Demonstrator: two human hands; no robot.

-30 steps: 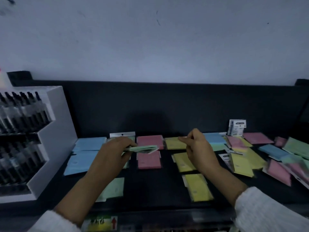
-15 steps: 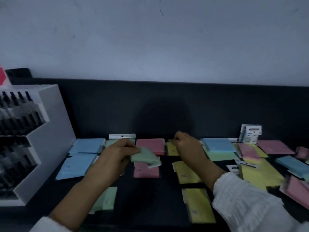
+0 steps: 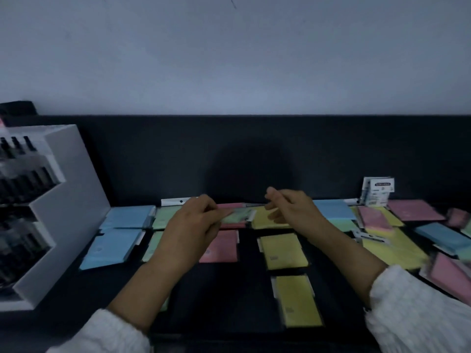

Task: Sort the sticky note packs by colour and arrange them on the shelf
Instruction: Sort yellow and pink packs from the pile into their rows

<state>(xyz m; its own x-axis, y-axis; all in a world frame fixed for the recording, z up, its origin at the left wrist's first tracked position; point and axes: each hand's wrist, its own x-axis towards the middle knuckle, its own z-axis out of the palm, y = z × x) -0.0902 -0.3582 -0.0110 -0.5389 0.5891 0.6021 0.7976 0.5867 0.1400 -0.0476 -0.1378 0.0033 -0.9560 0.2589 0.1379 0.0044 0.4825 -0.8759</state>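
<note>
My left hand [image 3: 196, 225] grips a green sticky note pack [image 3: 239, 215], held level above the pink column. My right hand [image 3: 290, 210] hovers just right of it with fingers loosely apart and nothing in them. On the black shelf [image 3: 229, 289] lie sorted columns: two blue packs [image 3: 114, 245] at left, green packs [image 3: 165, 216] partly hidden by my left arm, pink packs [image 3: 221, 248], then three yellow packs [image 3: 283, 250]. An unsorted heap of mixed packs [image 3: 382, 225] covers the right side.
A white display rack of dark pens [image 3: 33, 200] stands at the left end of the shelf. A small white boxed item [image 3: 378, 191] stands against the dark back panel at right. A pale wall rises above.
My left hand has lifted the green pack up and to the right, level with the back row. My right hand rose off the yellow pack and opened beside it.
</note>
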